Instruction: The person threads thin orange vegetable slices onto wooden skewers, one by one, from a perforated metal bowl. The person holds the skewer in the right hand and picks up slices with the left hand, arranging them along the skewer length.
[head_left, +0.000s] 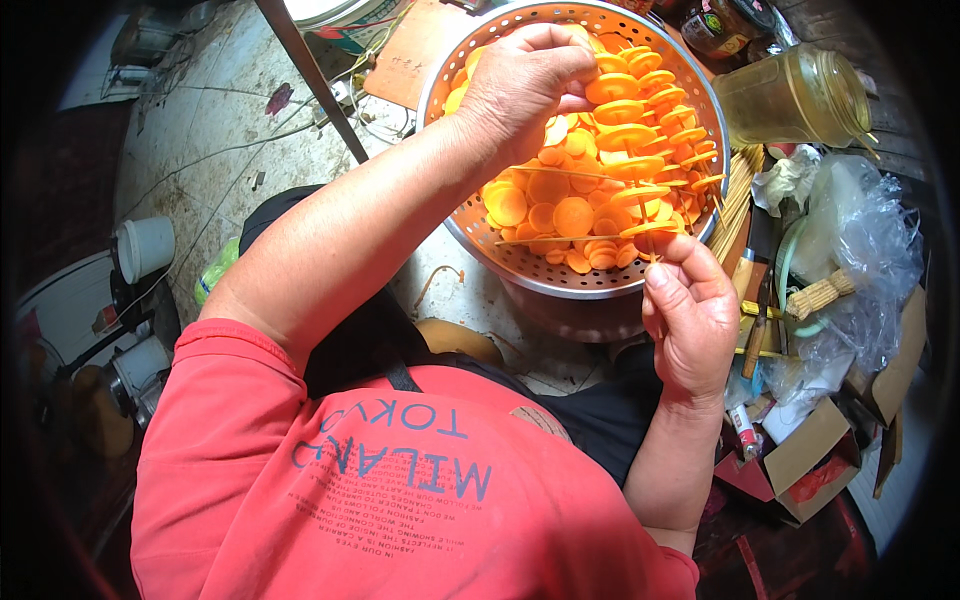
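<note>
A large perforated metal colander (480, 259) holds many thin orange slices, seemingly carrot (574, 217). Over it a thin skewer carries a spaced row of these slices (626, 137). The thumb and fingers of my right hand (690, 300) pinch the skewer's near end. My left hand (525, 82) is at its far end, fingers bent around or beside the topmost slice; whether they grip a slice or the stick is hidden. More skewered slices (686, 135) lie along the colander's right side. Two bare thin sticks (555, 240) lie across the loose slices.
Right of the colander are a bundle of thin sticks (731, 225), a large glass jar (795, 94), knives (757, 322), crumpled clear plastic bags (862, 247) and an open cardboard box (810, 450). A cable (225, 150) crosses the floor at left, near a slanting bar (315, 75).
</note>
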